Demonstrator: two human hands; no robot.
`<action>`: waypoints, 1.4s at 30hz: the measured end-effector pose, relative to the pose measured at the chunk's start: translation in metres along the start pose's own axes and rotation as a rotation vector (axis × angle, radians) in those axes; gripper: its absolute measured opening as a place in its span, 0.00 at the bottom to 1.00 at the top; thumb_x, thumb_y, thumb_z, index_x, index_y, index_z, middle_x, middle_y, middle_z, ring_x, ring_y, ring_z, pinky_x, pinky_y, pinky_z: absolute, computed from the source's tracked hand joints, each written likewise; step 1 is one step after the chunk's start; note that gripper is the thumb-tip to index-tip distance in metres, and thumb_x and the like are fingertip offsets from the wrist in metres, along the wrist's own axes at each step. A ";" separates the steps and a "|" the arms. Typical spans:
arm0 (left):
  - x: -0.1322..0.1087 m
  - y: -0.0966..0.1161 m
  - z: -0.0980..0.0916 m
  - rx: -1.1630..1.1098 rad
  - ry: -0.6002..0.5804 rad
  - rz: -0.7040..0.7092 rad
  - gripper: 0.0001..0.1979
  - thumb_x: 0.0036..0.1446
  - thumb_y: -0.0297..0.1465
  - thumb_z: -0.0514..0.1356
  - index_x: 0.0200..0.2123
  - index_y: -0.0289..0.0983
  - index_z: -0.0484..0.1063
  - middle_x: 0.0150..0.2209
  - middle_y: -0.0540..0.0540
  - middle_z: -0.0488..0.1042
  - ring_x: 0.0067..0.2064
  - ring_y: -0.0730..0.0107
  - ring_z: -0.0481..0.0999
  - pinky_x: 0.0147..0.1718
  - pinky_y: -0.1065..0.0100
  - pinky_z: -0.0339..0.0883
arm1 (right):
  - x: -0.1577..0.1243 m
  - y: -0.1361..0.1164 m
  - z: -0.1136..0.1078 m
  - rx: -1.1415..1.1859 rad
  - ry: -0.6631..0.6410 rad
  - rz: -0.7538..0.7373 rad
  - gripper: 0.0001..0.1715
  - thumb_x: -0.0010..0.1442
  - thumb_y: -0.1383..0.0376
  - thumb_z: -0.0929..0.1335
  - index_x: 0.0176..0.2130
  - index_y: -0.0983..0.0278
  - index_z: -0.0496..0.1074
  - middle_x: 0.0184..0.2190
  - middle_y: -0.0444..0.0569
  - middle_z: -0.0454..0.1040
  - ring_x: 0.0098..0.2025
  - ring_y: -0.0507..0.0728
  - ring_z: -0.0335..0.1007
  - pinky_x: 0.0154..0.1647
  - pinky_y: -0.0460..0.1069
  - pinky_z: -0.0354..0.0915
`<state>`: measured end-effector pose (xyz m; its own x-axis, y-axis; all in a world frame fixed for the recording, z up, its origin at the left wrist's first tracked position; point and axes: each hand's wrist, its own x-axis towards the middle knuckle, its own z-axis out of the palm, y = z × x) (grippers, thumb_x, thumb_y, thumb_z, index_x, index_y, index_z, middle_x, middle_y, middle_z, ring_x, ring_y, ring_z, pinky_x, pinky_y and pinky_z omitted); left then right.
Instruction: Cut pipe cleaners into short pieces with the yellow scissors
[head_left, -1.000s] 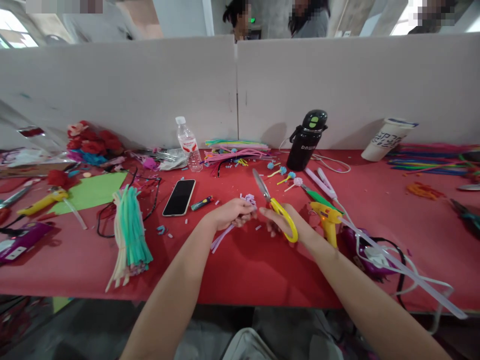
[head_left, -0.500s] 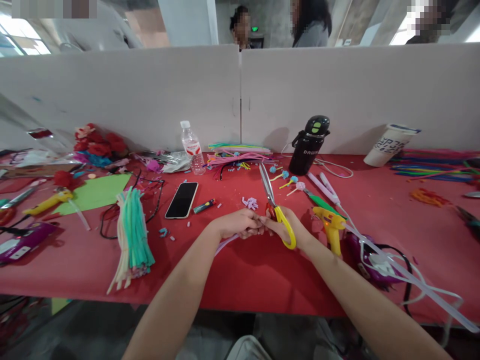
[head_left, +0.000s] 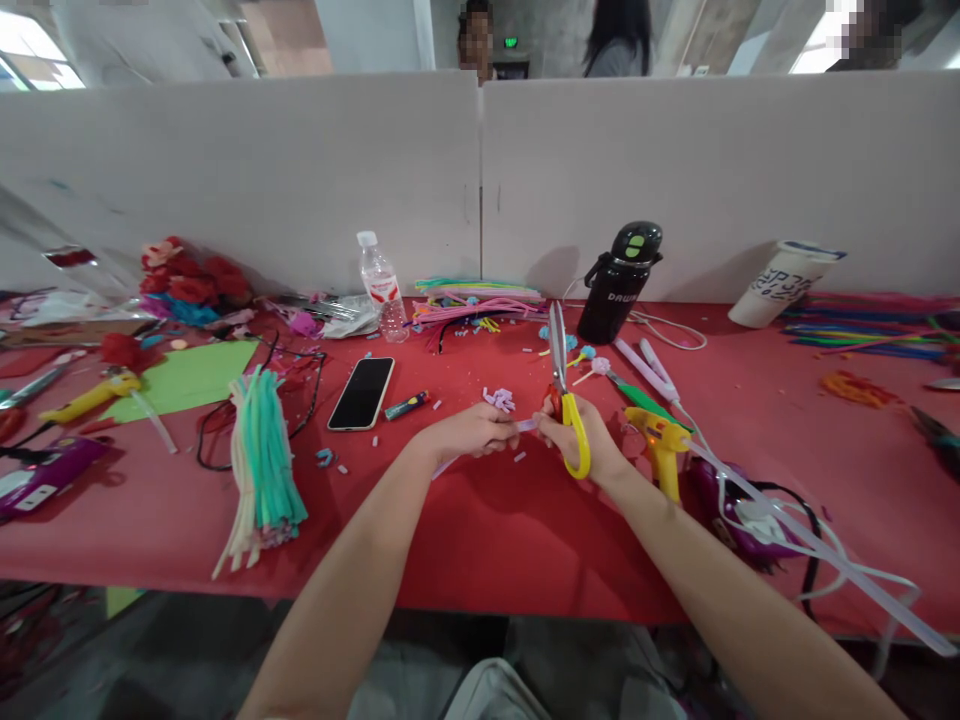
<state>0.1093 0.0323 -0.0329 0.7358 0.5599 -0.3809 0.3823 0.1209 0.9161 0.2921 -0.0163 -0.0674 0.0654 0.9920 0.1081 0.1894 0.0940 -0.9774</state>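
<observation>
Passing over, at lower left of the frame, a loose bundle of mint-green and cream fuzzy stems [head_left: 262, 455] lying untouched on the red table cover [head_left: 480, 540], and, just right of it, a flat black smartphone [head_left: 361, 393] lying face up. Closing the left hand [head_left: 469, 432], at frame centre, in a fingertip pinch on a thin lilac fuzzy pipe cleaner [head_left: 527, 425], holding it low over the cloth, long tail trailing toward lower left under the wrist, short end poking right. Noting a small heap of short lilac cut pieces [head_left: 500, 399] just above that hand, apart from it. Gripping, in the right hand [head_left: 585, 440] just right of centre, yellow-handled steel scissors [head_left: 561, 395] by the loops, blades shut together and pointing up the frame, off the stem; fingertips meeting the stem's short end, actual contact too small to tell. Seemingly working between cuts: feeding out or gauging a short length rather than snipping. Calling next for tipping the scissors down, opening the blades, setting them across the stem beside the left fingertips, keeping the pinch firm, and staying clear of the yellow plastic glue gun [head_left: 660, 440] standing just beside the right wrist.
</observation>
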 end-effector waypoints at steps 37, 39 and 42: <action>0.009 -0.008 -0.018 -0.005 0.656 0.407 0.18 0.61 0.43 0.51 0.27 0.35 0.63 0.21 0.54 0.55 0.22 0.78 0.52 0.22 0.73 0.47 | -0.020 -0.017 -0.010 -0.433 -0.240 0.044 0.28 0.55 0.42 0.66 0.27 0.64 0.64 0.21 0.40 0.62 0.23 0.49 0.59 0.22 0.44 0.50; 0.009 -0.010 -0.018 0.031 0.641 0.409 0.17 0.61 0.42 0.52 0.27 0.35 0.64 0.21 0.54 0.56 0.23 0.78 0.53 0.23 0.73 0.47 | -0.020 -0.016 -0.010 -0.438 -0.237 0.051 0.28 0.55 0.42 0.66 0.27 0.64 0.64 0.21 0.41 0.63 0.24 0.50 0.59 0.23 0.44 0.51; 0.009 -0.011 -0.019 0.070 0.619 0.404 0.16 0.61 0.41 0.52 0.27 0.35 0.64 0.22 0.53 0.57 0.24 0.77 0.54 0.23 0.72 0.48 | -0.020 -0.014 -0.009 -0.436 -0.238 0.066 0.29 0.56 0.41 0.65 0.27 0.64 0.64 0.21 0.41 0.64 0.24 0.50 0.59 0.23 0.44 0.52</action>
<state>0.1015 0.0516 -0.0445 0.3846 0.9119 0.1432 0.1983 -0.2331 0.9520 0.2971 -0.0388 -0.0541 -0.1246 0.9912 -0.0457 0.5877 0.0366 -0.8083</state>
